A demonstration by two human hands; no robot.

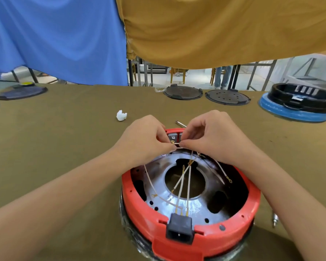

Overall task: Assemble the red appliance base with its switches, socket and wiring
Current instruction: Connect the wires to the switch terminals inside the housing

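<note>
The red appliance base [139, 202] lies upside down on the table right in front of me, its shiny metal plate [192, 208] showing inside. A black power socket [179, 230] sits in the near rim, with white wires [180, 189] running from it across the opening. At the far rim is the switch block [172, 136]. My left hand [145, 140] and my right hand [209, 136] meet there, both pinching a white wire with a brass terminal [174, 143] close to the switch block.
A white crumpled wad [121, 115] lies beyond my left hand. A screwdriver tip [180, 123] shows behind the base, another tool [274, 220] at right. Black lids [183, 92] and a black ring on a blue base [297, 102] stand along the far edge.
</note>
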